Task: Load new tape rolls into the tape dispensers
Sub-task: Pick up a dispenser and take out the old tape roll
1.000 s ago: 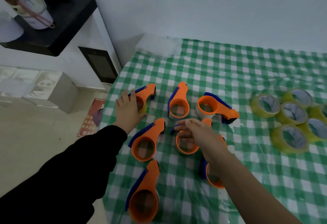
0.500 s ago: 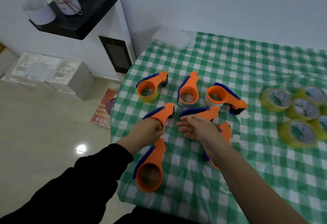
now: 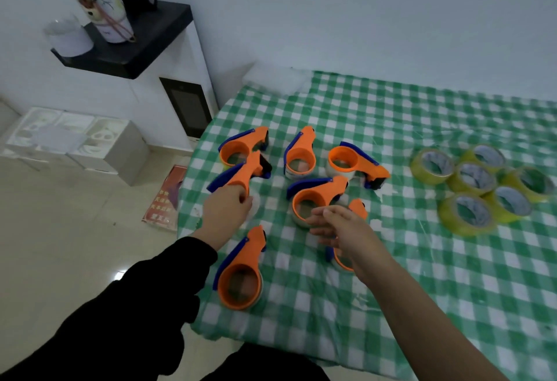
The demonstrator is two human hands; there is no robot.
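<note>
A person's left hand [image 3: 226, 212] curls round the ring end of an orange plastic tape dispenser with a blue edge strip [image 3: 241, 174], its long handle pointing away from the hand. The right hand [image 3: 340, 227] hovers loosely open, holding nothing, just above a second orange dispenser [image 3: 319, 197]. The glossy yellowish tape rolls [image 3: 476, 183] — smooth rings lying flat — cluster well to the right of the right hand, the nearer one, on the green-checked table [image 3: 391, 290].
</note>
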